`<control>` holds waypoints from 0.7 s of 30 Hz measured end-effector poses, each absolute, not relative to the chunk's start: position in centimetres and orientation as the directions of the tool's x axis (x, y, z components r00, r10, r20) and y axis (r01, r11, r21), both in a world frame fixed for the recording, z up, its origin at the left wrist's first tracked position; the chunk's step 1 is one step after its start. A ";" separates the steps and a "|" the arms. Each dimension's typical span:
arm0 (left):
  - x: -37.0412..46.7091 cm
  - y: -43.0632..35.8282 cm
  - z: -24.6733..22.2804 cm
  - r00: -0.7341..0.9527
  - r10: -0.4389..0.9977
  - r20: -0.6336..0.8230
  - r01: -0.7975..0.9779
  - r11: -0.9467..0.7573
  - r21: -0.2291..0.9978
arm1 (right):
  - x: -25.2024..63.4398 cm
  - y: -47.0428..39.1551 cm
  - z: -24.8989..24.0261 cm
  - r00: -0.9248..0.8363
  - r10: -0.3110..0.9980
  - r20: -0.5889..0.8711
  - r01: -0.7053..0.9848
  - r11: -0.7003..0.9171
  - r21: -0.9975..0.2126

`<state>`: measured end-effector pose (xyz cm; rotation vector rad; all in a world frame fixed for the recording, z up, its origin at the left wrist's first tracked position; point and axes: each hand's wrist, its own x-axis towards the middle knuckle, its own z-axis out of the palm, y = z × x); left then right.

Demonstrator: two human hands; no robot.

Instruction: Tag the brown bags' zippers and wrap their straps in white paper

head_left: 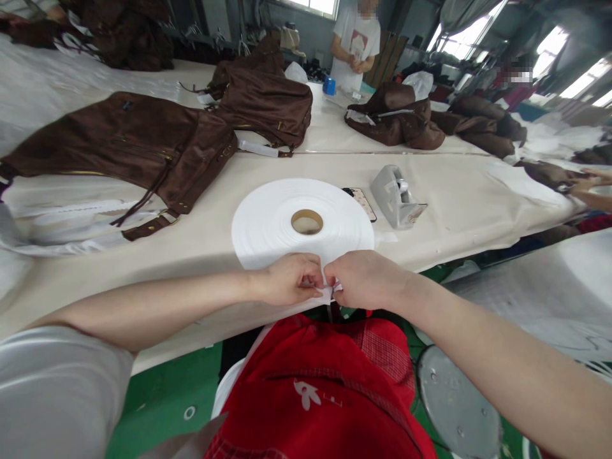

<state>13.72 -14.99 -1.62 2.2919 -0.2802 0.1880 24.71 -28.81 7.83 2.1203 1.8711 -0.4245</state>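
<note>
My left hand point(295, 278) and my right hand point(366, 278) meet at the table's front edge, fingers closed in a pinch. Between them is a small white strip point(326, 296), thin and folded; both hands grip it, though the fingertips partly cover it. Just below the fingers a narrow dark piece hangs, too hidden to name. Right behind my hands a large roll of white band point(268, 220) with a brown cardboard core lies flat on the table. To its right stands a grey tape dispenser point(393, 199), beside a phone-like flat object point(366, 205) partly under the roll.
Brown leather bags point(143, 143) with wrapped straps lie on the left of the long table point(459, 197). More brown bags point(394, 118) lie at the back right. A person point(356, 48) stands across the table. A round stool point(459, 398) is by my right side.
</note>
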 end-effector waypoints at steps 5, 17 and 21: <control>13.9 -14.9 -1.6 0.970 -0.138 0.202 -0.243 -0.643 0.727 | 23.4 -29.4 7.1 0.097 0.932 -0.350 0.995 -0.080 0.064; 14.2 -14.4 -1.6 0.963 -0.200 0.180 -0.268 -0.631 0.728 | 24.0 -31.1 6.2 -0.058 0.957 -0.285 0.994 0.080 0.067; 14.6 -13.9 -1.6 0.952 -0.257 0.165 -0.289 -0.581 0.761 | 24.4 -29.7 6.4 -0.083 0.944 -0.318 0.992 0.108 0.061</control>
